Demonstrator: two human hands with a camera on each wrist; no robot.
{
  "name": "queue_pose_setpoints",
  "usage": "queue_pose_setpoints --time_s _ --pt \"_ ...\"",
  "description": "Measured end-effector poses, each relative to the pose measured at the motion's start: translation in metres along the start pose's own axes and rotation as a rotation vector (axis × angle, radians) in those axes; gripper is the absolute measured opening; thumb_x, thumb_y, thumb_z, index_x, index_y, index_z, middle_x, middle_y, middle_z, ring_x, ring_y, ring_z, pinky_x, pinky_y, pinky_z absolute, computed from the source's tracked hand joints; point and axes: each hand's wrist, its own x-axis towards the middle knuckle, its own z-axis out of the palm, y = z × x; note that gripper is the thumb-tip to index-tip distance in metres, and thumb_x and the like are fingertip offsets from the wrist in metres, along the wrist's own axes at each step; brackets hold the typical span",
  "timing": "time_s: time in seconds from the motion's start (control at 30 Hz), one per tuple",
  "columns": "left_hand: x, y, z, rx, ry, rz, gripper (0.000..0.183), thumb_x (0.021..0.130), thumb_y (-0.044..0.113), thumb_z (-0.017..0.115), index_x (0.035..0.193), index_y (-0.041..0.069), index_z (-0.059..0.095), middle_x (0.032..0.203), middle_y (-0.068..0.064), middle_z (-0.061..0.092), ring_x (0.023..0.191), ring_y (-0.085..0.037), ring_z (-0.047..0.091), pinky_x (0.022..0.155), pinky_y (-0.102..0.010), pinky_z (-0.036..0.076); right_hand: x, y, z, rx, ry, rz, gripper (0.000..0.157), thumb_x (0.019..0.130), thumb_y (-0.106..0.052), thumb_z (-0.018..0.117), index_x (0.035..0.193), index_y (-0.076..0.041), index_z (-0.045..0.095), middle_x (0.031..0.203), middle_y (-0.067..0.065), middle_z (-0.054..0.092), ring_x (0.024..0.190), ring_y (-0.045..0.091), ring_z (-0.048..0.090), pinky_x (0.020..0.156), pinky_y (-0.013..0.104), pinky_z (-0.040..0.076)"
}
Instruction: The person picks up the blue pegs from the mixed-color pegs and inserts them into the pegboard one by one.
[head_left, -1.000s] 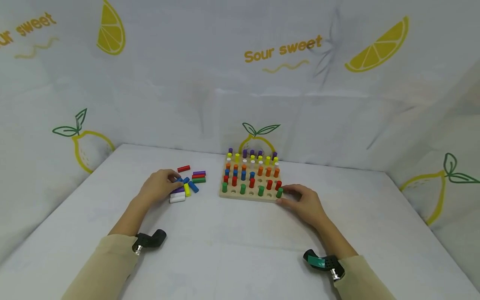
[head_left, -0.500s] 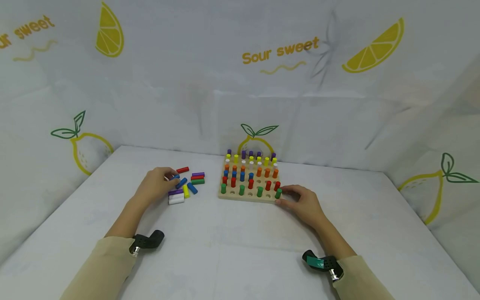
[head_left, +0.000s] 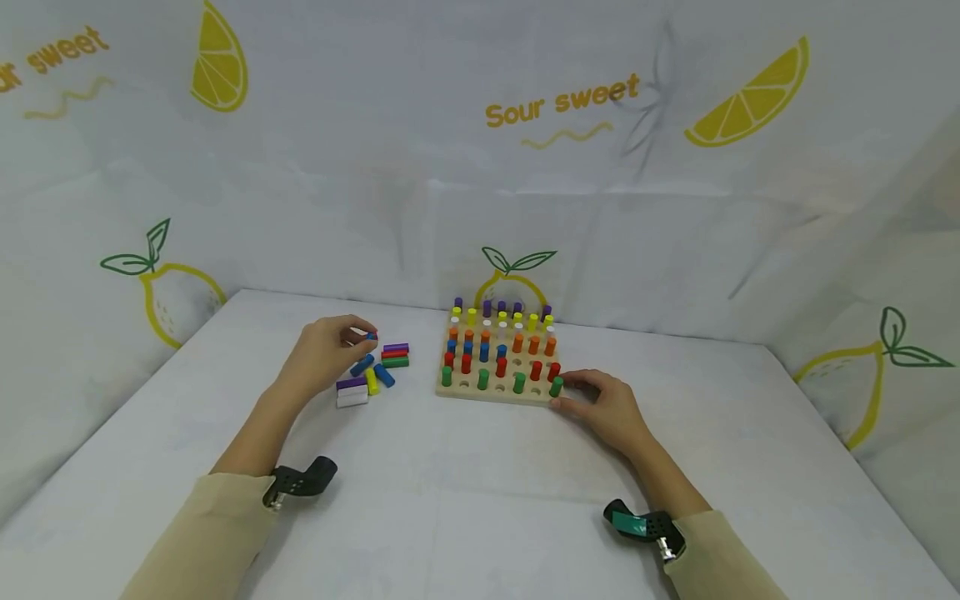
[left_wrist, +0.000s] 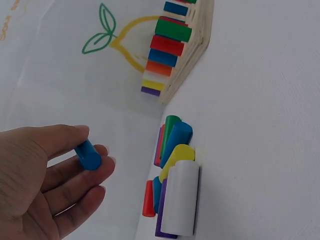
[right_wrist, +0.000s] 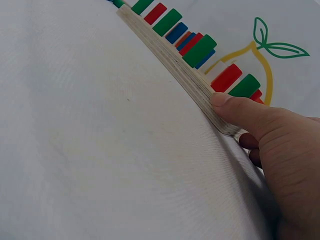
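Note:
My left hand (head_left: 318, 357) pinches a blue peg (left_wrist: 89, 155) between thumb and fingertips, raised over the back of a loose pile of pegs. In the left wrist view the pile shows a white peg (left_wrist: 181, 200), a yellow peg (left_wrist: 176, 159), a green peg (left_wrist: 171, 131) and several more. To the right stands a wooden pegboard (head_left: 474, 394) with rows of upright coloured pegs; some front holes show bare. My right hand (head_left: 609, 408) grips the board's front right corner, thumb on the front edge and fingers round the side, beside a green corner peg (head_left: 556, 387).
A white cloth covers the table (head_left: 465, 500) and hangs as a backdrop (head_left: 337, 200) printed with lemons, close behind the board. Dark camera mounts (head_left: 303, 479) sit on both wrists above beige sleeves.
My left hand has lifted the blue peg from the pile and moved it forward and slightly right, now overlapping the red peg at the back. My right hand stays on the board.

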Motion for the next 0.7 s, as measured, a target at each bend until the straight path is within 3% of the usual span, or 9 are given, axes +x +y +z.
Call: queue_pose_setpoints --time_s 0.23,0.53,0.7 --pt "0.009 0.015 0.005 -0.018 -0.003 0.034 0.028 0.096 0.024 0.07 0.12 0.008 0.069 0.117 -0.014 0.073 0.107 -0.034 0.069 0.093 -0.048 0.059 0.0 0.0 0.0 0.0 0.0 -0.006 0.052 0.086 -0.033 0.081 0.129 -0.008 0.067 0.13 0.014 0.069 0.129 0.034 0.058 0.113 0.055 0.044" --pt "0.025 0.057 0.019 -0.047 -0.027 0.067 0.033 0.095 0.026 0.072 0.126 0.015 0.07 0.115 -0.01 0.074 0.091 -0.026 0.07 0.076 -0.034 0.061 0.001 0.001 0.0 0.003 -0.006 -0.009 0.051 0.086 -0.033 0.081 0.129 -0.008 0.067 0.131 0.013 0.068 0.13 0.034 0.058 0.113 0.055 0.044" --pt "0.034 0.083 0.031 -0.116 -0.051 0.113 0.029 0.095 0.025 0.072 0.122 0.015 0.073 0.117 -0.007 0.074 0.09 -0.022 0.07 0.076 -0.033 0.061 0.0 0.001 0.001 0.001 -0.005 -0.002 0.052 0.086 -0.033 0.081 0.13 -0.008 0.067 0.131 0.013 0.068 0.13 0.034 0.057 0.113 0.055 0.044"
